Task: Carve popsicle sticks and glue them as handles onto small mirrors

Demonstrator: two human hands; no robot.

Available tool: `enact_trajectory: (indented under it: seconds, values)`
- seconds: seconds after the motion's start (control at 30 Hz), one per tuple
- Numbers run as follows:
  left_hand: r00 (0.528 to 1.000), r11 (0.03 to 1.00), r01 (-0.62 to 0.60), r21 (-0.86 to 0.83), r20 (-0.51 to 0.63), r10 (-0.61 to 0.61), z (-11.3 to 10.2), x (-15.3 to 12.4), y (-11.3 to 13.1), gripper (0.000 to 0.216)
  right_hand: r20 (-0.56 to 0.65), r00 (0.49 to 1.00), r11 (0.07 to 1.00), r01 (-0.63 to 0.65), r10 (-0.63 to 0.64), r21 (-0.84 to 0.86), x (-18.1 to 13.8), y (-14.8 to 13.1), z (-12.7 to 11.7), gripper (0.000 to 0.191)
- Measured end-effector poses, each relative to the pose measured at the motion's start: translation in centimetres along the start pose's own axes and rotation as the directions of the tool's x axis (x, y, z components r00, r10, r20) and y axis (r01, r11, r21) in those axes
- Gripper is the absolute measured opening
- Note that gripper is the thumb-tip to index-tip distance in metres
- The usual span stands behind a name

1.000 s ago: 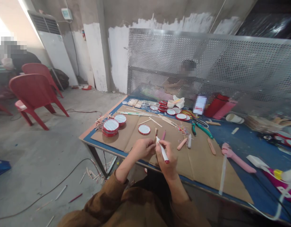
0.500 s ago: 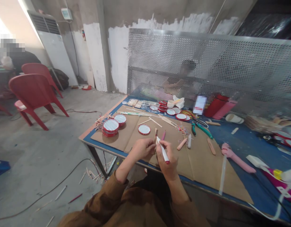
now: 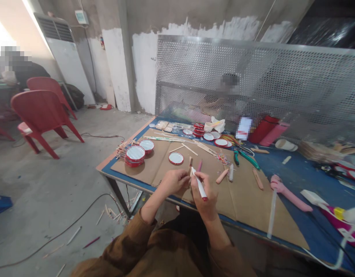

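Between the fingertips of my left hand (image 3: 174, 181) is a small flat wooden stick (image 3: 190, 161), held upright over the cardboard. My right hand (image 3: 206, 200) grips a white marker (image 3: 199, 186) with a red end, its tip close to the stick; whether they touch I cannot tell. Just beyond, a pink pointed stick or pen (image 3: 199, 166) shows above my right fingers. A round white disc with a red rim (image 3: 176, 158) lies flat ahead of my left hand. To the right are a wooden piece (image 3: 222, 176) and a grey tube-like piece (image 3: 231, 172).
Cardboard (image 3: 243, 204) covers part of the blue table. Stacked red-rimmed discs (image 3: 135, 154) stand at left. Green-handled pliers (image 3: 249, 159) and a pink glue gun (image 3: 291, 195) lie at right. A perforated metal panel (image 3: 189, 61) rises behind. Red chairs (image 3: 40, 115) stand at far left.
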State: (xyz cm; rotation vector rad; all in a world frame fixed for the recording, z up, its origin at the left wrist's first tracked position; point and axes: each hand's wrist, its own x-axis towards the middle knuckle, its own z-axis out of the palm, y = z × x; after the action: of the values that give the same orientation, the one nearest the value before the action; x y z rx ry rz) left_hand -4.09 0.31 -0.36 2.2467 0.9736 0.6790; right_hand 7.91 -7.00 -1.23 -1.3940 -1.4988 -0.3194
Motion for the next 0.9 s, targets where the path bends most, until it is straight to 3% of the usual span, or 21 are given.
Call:
enact_trajectory:
  seconds: [0.17, 0.47, 0.9]
  values:
    - [0.999, 0.999, -0.036, -0.023, -0.005, 0.036, 0.09, -0.03, -0.15, 0.022, 0.008, 0.999, 0.999, 0.047, -0.047, -0.015, 0.18, -0.01, -0.01, 0.010]
    - [1.000, 1.000, 0.017, 0.009, 0.006, -0.017, -0.07, -0.02, 0.18, 0.022, -0.007, 1.000, 1.000, 0.013, -0.013, 0.002, 0.01, 0.01, -0.03, 0.011]
    - [1.000, 0.999, -0.019, -0.027, -0.007, 0.019, -0.02, 0.00, 0.05, 0.022, 0.014, 1.000, 1.000, 0.019, -0.019, -0.009, -0.09, 0.18, 0.06, 0.011]
